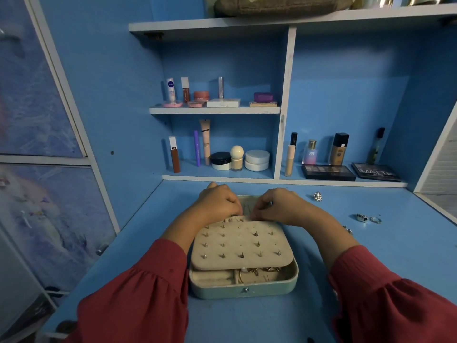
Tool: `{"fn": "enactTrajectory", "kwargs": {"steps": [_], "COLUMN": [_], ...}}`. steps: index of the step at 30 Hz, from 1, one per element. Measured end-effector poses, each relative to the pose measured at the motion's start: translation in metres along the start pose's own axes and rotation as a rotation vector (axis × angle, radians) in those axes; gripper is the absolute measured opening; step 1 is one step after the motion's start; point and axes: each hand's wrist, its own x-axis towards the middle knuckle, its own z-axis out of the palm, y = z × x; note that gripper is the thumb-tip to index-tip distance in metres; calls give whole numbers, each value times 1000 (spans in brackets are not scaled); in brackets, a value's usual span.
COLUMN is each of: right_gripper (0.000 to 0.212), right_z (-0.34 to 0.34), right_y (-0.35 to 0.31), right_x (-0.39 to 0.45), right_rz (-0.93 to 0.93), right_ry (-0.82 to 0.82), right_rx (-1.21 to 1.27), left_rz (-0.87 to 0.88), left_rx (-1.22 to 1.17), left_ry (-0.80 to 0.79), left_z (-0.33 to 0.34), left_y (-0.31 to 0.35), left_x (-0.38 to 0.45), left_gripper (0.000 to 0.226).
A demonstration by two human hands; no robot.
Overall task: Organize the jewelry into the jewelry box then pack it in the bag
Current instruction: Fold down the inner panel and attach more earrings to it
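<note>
Head view: your left hand point(218, 201) and right hand point(273, 204) curl over the mint-green jewelry box point(243, 288), grasp unclear; jostling its beige earring panel point(241, 243) could spill studs.

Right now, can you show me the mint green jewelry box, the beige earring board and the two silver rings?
mint green jewelry box point(243, 292), head view, front wall.
beige earring board point(241, 245), head view, middle.
two silver rings point(361, 217), head view, left ring.

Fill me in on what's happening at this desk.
A person in red sleeves is sorting jewelry into an open mint jewelry box. Both the left hand and right hand work with curled fingers at the far edge of its beige earring panel. Several silver rings lie loose on the blue desk.
</note>
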Motion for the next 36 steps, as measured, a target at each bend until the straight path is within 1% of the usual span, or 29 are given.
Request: {"fn": "enactTrajectory", "kwargs": {"steps": [4, 8, 11, 13, 18, 23, 27, 30, 36], "right_gripper": [20, 16, 19, 18, 11, 9, 7, 13, 16], "right_z": [0, 0, -1, -1, 1, 1, 1, 1, 2], "right_y": [-2, -2, -3, -3, -1, -1, -1, -2, -3], "right_x": [0, 0, 0, 0, 1, 0, -1, -1, 0], "right_rz": [-59, -68, -78, -84, -77, -74, -65, -54, -81], "right_ry": [-12, -6, -10, -1, 21, 38, 52, 50, 44], "right_rx": [-96, -117, -109, -99, -103, -108, -85, -62, -92], "left_rz": [4, 18, 32, 39, 37, 38, 50, 55, 61], "left_rx": [-16, -37, 13, 14, -47, -29, -27, -32, -26], "left_ry": [-42, -26, -44, -47, 38, -7, 4, -1, -64], "left_z": [1, 1, 1, 1, 1, 2, 1, 1, 2], "left_y": [0, 1, 2, 2, 2, 1, 2, 2, 1], "left_x": [-1, -1, -1, -1, 0, 0, -1, -2, 0], "left_gripper": [10, 8, 14, 15, 11, 13, 11, 10, 13]}}
